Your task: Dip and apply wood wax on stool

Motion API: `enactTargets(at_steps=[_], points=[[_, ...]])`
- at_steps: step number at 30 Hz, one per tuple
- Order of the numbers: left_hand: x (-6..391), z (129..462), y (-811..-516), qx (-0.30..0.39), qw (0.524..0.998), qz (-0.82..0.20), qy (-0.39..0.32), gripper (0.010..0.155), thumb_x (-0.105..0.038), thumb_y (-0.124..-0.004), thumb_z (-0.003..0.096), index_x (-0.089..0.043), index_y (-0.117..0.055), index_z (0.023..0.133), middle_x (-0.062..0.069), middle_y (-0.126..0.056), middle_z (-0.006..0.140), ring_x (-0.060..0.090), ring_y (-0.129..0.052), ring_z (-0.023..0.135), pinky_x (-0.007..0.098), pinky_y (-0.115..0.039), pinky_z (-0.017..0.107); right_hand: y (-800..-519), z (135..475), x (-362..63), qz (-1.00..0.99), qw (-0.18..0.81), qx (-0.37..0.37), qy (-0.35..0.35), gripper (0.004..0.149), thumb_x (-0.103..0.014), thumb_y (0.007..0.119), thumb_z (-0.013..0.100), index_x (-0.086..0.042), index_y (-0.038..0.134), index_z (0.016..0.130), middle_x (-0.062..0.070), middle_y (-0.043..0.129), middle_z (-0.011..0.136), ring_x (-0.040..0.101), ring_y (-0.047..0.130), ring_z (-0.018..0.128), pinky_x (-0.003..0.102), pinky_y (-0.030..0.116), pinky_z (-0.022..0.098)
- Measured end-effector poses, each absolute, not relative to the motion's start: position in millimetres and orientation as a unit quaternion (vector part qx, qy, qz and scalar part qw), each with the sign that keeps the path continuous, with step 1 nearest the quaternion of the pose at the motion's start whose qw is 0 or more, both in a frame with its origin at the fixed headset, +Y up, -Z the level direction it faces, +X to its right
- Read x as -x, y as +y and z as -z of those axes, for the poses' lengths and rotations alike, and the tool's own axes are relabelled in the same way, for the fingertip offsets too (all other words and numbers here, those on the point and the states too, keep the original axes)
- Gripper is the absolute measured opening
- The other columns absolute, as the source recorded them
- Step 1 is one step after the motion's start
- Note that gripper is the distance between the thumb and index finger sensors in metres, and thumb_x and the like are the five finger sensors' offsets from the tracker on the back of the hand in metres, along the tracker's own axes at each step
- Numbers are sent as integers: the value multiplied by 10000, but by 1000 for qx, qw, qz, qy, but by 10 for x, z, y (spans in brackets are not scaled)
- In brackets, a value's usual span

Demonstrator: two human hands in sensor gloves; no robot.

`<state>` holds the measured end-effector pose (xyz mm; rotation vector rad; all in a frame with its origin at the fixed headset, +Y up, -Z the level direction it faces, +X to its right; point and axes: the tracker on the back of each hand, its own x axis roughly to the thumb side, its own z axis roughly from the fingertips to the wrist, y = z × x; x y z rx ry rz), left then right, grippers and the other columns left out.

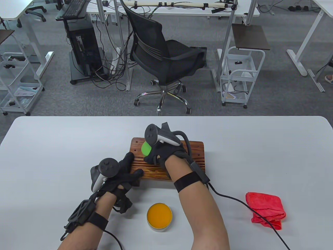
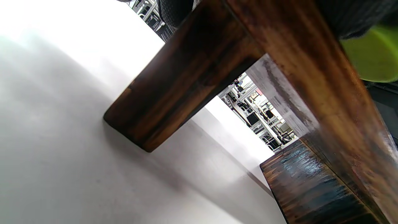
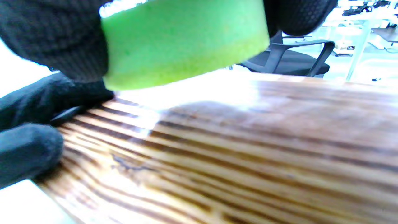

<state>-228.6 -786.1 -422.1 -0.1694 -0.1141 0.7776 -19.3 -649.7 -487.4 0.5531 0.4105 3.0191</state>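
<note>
The wooden stool (image 1: 170, 162) stands in the middle of the white worktop (image 1: 52, 145), its striped top facing up. The right hand (image 1: 161, 153) is over the left part of the stool top and its grip pinches a green sponge (image 1: 146, 148); in the right wrist view the sponge (image 3: 183, 40) is held between the gloved fingers (image 3: 56, 37) just above the wood grain, and I cannot tell if it touches the surface. The left hand (image 1: 117, 174) is at the 9 o'clock end of the stool, with its fingers spread and pressing on the near-left corner of the top; in the right wrist view the left fingertips (image 3: 28, 149) rest on the edge of the board. The left wrist view looks from below at one stool leg (image 2: 183, 81) standing on the worktop. The open tin of orange wax (image 1: 159, 217) sits at 6 o'clock from the stool, near it but apart, between the two forearms. A red cloth (image 1: 266, 209) lies crumpled at about 4 o'clock, well apart from the stool.
</note>
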Motion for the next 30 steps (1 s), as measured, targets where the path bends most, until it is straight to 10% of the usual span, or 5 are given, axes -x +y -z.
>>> enactTargets(at_steps=[18, 30], points=[[2352, 3452, -7256, 16, 948, -298, -111, 1053, -755, -763, 427, -301, -176, 1174, 246, -350, 1205, 587, -355, 1030, 857, -257, 638, -6221, 3753, -637, -973, -9, -217, 81, 987, -708, 890, 396, -289, 470, 1184, 151, 453, 1160, 484, 675, 903, 662, 689, 629], [1926, 3029, -7589, 85, 949, -227, -199, 1122, -795, -797, 391, -282, -190, 1182, 235, -356, 1209, 579, -375, 1032, 844, -317, 659, -6550, 3189, -602, -957, -35, -266, 108, 989, -719, 879, 396, -286, 471, 1185, 153, 460, 1158, 480, 685, 898, 657, 699, 625]])
